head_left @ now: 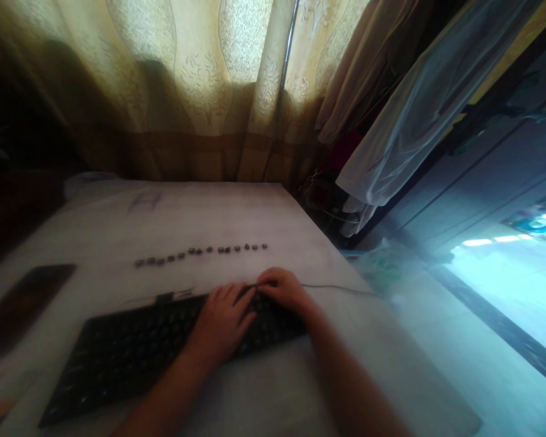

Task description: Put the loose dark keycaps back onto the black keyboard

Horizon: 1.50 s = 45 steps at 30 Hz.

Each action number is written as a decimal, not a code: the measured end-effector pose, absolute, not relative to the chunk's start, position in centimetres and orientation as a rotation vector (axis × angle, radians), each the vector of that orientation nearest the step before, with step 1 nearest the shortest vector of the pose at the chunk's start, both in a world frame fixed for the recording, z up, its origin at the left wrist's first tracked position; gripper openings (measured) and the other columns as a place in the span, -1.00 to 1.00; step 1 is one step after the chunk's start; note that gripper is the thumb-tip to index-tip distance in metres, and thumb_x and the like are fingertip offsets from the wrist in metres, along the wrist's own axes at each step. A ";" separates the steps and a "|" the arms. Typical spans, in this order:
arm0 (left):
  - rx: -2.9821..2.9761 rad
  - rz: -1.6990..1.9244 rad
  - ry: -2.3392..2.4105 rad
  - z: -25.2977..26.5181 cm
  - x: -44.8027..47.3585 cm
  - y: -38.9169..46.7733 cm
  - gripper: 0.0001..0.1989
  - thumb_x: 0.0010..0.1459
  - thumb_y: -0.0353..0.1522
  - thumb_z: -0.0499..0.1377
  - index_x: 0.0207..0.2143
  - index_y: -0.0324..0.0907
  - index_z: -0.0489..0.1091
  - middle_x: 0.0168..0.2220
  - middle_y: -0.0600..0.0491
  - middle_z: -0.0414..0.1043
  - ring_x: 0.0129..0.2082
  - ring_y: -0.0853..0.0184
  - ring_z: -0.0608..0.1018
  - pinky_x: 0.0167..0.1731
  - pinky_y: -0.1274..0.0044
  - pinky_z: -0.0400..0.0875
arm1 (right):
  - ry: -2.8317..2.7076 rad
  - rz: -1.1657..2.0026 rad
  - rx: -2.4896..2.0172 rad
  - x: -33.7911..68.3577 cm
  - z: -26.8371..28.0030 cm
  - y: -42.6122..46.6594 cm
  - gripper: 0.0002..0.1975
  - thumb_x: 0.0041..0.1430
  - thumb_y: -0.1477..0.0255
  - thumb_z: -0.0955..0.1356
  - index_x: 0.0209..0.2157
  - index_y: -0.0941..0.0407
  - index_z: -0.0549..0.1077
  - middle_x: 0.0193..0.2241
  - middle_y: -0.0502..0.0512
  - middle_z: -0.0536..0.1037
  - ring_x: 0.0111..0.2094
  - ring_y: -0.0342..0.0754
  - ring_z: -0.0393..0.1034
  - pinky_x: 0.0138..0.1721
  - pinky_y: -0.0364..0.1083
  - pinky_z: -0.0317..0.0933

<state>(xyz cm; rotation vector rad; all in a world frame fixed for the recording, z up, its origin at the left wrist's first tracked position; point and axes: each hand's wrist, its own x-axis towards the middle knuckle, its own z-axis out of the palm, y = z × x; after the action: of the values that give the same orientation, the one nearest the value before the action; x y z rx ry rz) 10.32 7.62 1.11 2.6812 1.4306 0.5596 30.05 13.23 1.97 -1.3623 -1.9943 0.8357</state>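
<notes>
I rest my left hand (222, 325) flat on the keyboard (131, 352), right hand (284, 290) curled at its far edge; removed keycaps (200, 252) line the bench (255, 212) beyond my fingers; most keys remain seated

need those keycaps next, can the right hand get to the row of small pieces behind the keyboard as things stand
Probably yes: the right hand rests at the keyboard's far edge, and only bare table lies between it and the row of small pieces.
</notes>
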 end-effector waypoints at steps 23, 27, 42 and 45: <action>2.699 0.580 1.421 1.0 10.3 7.6 -0.59 0.25 -0.25 0.08 0.13 -0.12 0.33 0.12 -0.07 0.41 0.08 0.12 0.43 0.08 0.21 0.29 | -2.065 0.823 -1.371 30.1 2.1 13.3 -0.86 0.02 0.58 0.43 -0.40 0.07 0.61 -0.37 0.01 0.62 -0.28 -0.09 0.50 -0.16 -0.12 0.33; 2.695 0.596 1.431 1.1 10.3 7.6 -0.60 0.24 -0.26 0.09 0.12 -0.12 0.34 0.11 -0.05 0.42 0.08 0.13 0.43 0.09 0.22 0.29 | -2.029 0.862 -1.383 30.1 2.1 13.3 -0.88 0.02 0.58 0.43 -0.41 0.08 0.60 -0.37 0.02 0.62 -0.29 -0.09 0.50 -0.15 -0.12 0.33; 2.693 0.540 1.444 1.2 10.5 7.7 -0.59 0.23 -0.27 0.10 0.12 -0.11 0.33 0.12 -0.05 0.41 0.09 0.13 0.43 0.09 0.22 0.29 | -2.018 0.759 -1.642 29.0 2.7 13.1 -0.93 0.06 0.51 0.40 -0.40 0.10 0.58 -0.37 0.06 0.60 -0.30 -0.06 0.45 -0.20 -0.10 0.27; 2.712 0.572 1.445 1.1 10.4 7.7 -0.60 0.24 -0.27 0.09 0.12 -0.10 0.33 0.11 -0.04 0.42 0.07 0.14 0.44 0.08 0.24 0.29 | -2.055 0.764 -1.633 28.9 2.8 13.2 -0.92 0.06 0.51 0.40 -0.40 0.10 0.57 -0.36 0.05 0.60 -0.30 -0.07 0.44 -0.20 -0.11 0.26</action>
<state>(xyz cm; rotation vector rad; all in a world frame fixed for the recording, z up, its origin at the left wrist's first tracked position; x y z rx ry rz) 10.41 7.72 1.10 2.7124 1.4446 0.5717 28.90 13.15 2.80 -1.6330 -2.0552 0.7644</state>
